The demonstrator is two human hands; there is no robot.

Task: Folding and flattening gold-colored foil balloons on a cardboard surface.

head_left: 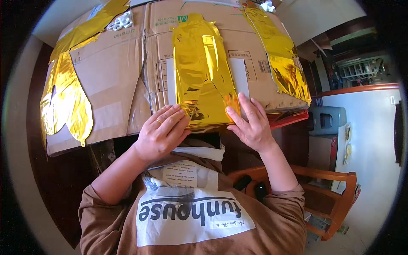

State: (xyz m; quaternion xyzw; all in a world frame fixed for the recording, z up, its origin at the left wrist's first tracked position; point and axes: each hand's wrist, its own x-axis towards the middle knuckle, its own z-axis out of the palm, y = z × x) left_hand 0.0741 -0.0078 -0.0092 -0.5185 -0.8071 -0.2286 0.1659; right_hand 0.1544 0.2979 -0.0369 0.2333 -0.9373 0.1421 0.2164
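A flat, uninflated gold foil balloon [199, 80] lies lengthwise before me over a white sheet [240, 74], on a large cardboard box surface [110, 85]. At its near left corner, my left hand [161, 132] rests palm down, fingers stretched out, fingertips touching the foil's edge. Beside the near right corner is my right hand [253, 124]. Its thumb and fingers are spread, the tips against the foil's edge, and nothing shows gripped in it. Creases run across the shiny foil near both hands.
More gold foil balloons lie at the box's left side [70, 93] and right side [282, 59]. White ring-shaped pieces [121, 21] sit at the far left. To the right stand a wooden chair [340, 204] and a grey-blue plastic stool [329, 119].
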